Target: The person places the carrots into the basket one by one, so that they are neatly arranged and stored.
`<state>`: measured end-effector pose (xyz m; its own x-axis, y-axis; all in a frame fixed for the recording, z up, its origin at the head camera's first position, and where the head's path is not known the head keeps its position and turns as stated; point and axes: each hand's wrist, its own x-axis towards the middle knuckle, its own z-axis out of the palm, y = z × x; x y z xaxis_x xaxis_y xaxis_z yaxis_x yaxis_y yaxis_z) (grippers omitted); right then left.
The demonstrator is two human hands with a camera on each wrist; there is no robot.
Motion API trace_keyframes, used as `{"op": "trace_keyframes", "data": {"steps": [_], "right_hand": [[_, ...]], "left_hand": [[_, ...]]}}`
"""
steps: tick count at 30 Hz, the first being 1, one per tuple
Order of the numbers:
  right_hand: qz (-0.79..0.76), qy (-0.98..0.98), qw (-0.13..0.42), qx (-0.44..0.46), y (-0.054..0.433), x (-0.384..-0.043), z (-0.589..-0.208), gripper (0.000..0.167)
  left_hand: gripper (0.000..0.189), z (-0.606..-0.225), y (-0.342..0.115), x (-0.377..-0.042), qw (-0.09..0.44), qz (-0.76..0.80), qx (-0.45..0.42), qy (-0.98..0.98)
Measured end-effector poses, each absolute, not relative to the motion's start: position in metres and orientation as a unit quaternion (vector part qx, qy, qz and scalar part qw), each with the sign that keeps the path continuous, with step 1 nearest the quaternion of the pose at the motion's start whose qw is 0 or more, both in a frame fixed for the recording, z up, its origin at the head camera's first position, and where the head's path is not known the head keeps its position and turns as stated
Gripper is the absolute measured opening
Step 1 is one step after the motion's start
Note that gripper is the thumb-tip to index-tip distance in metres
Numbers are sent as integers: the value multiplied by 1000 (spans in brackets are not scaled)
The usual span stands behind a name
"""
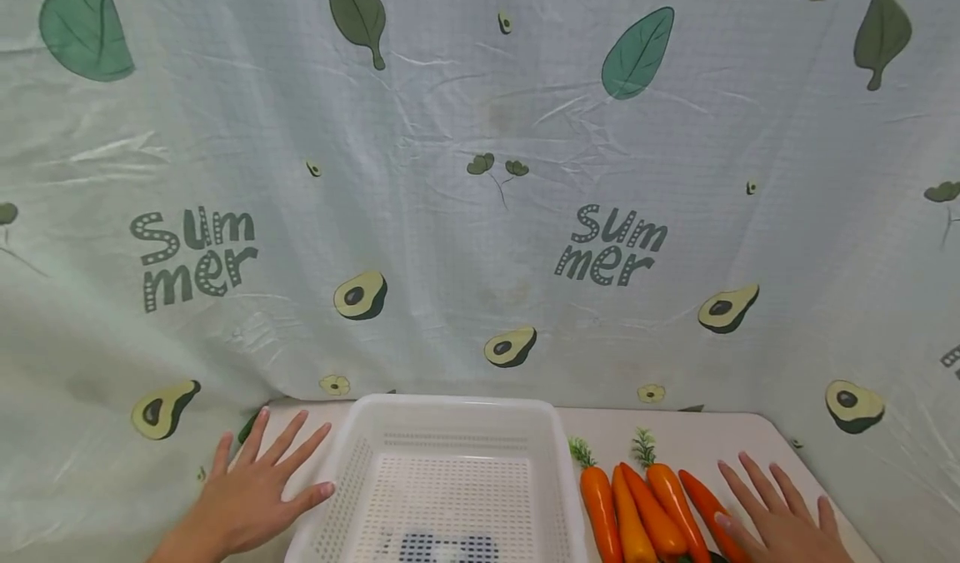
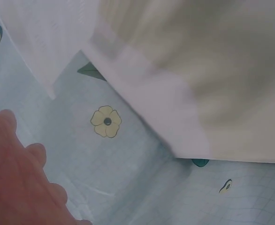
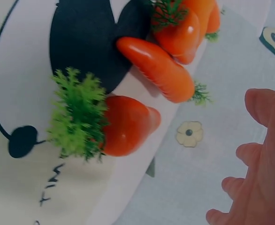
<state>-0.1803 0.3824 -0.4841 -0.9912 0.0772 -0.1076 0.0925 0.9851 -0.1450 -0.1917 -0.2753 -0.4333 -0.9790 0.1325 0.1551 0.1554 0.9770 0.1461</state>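
Head view, two hands (image 1: 258, 496) (image 1: 795, 523), one basket (image 1: 457, 402), five carrots (image 1: 652, 515)

The head view's bottom edge cuts off the white perforated plastic basket (image 1: 461, 419), several glossy orange carrots (image 1: 601, 509) and the bare right hand (image 1: 791, 525), while a dark-blue pattern (image 1: 480, 548) showing through the basket is too blurred to identify.

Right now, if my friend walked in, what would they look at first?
Probably the bright orange carrots, bunched right of the white basket. Next, maybe the left hand, spread left of the basket, and the right hand, spread near the carrots. Behind them hangs a big cloth printed with avocados and leaves.
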Motion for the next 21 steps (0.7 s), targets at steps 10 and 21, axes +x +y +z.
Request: {"op": "trace_keyframes", "data": {"steps": [10,21], "right_hand": [[-97,990,83,64,383,-180,-499,102],[-89,987,101,84,391,-177,-512,105]], "left_hand": [[84,-441,-276,-194,47,-95,-72,-992],[88,-450,-276,-198,12,-130,-72,-989]]}}
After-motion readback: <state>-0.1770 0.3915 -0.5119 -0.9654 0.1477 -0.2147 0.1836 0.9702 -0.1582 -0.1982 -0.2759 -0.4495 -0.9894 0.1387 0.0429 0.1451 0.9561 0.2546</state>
